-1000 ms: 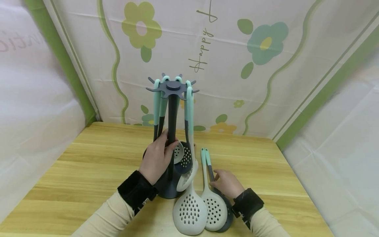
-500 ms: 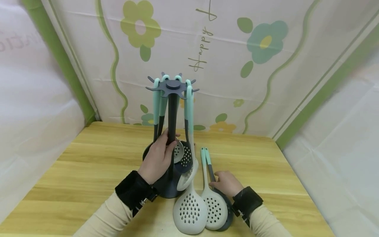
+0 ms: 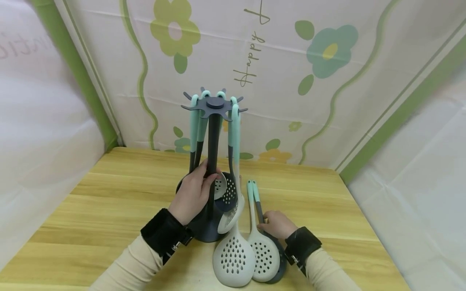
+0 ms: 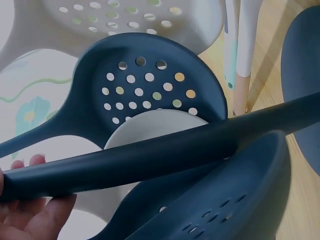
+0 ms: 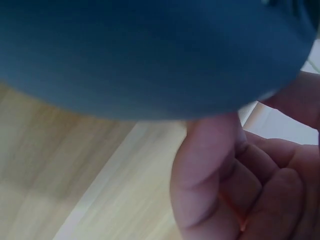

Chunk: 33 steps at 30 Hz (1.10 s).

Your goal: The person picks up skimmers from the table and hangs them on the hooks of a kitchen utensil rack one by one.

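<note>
My left hand (image 3: 193, 197) grips the dark pole (image 3: 213, 141) of an upright utensil stand. In the left wrist view, its fingers (image 4: 50, 217) curl under that pole. Mint-handled utensils hang from the stand's top hooks, among them a dark skimmer (image 3: 229, 194) and a white slotted turner (image 3: 228, 220). On the table, my right hand (image 3: 279, 225) pinches a dark skimmer (image 3: 282, 264) at its neck. A white skimmer (image 3: 265, 262) partly covers that skimmer's head. The right wrist view shows my curled fingers against the dark head's edge (image 5: 150, 75).
Another white skimmer (image 3: 234, 264) with drop-shaped holes lies in front of the stand's round base (image 3: 204, 234), its handle mostly hidden. The wooden table (image 3: 109, 202) meets a flowered cloth wall (image 3: 269, 121) at the back, with white cloth at both sides.
The fingers of my right hand have drawn in closer on the dark skimmer's neck. My left hand stays on the pole, and the utensils keep their places.
</note>
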Tool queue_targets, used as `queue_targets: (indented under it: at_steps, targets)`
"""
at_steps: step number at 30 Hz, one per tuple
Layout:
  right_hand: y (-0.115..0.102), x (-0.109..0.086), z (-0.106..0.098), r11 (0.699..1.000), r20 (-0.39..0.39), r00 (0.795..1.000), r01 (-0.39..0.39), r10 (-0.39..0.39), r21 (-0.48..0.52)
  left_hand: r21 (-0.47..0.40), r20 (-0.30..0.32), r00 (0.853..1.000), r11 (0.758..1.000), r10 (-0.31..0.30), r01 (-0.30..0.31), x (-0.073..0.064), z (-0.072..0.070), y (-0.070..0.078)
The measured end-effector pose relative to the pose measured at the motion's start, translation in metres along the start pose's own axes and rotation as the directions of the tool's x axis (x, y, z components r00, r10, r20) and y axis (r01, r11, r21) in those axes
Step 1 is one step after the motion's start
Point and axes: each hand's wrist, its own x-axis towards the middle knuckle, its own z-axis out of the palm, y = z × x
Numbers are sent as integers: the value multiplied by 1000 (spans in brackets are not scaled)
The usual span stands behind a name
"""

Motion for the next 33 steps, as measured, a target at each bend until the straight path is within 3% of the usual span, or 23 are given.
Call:
queue_targets:
  at_steps: [6, 15, 33]
  targets:
    - [5, 4, 0, 1000, 2, 1000, -10, 10, -10, 55, -38, 999, 998, -16, 18, -3, 4, 1]
    - [0, 2, 2, 1000, 4, 1000, 3, -3, -7, 146, -104, 994, 989, 41, -25, -7, 3, -1]
    - [3, 3, 2, 998, 25, 999, -40, 38, 47, 216, -171, 982, 976, 81, -43, -9, 1, -5]
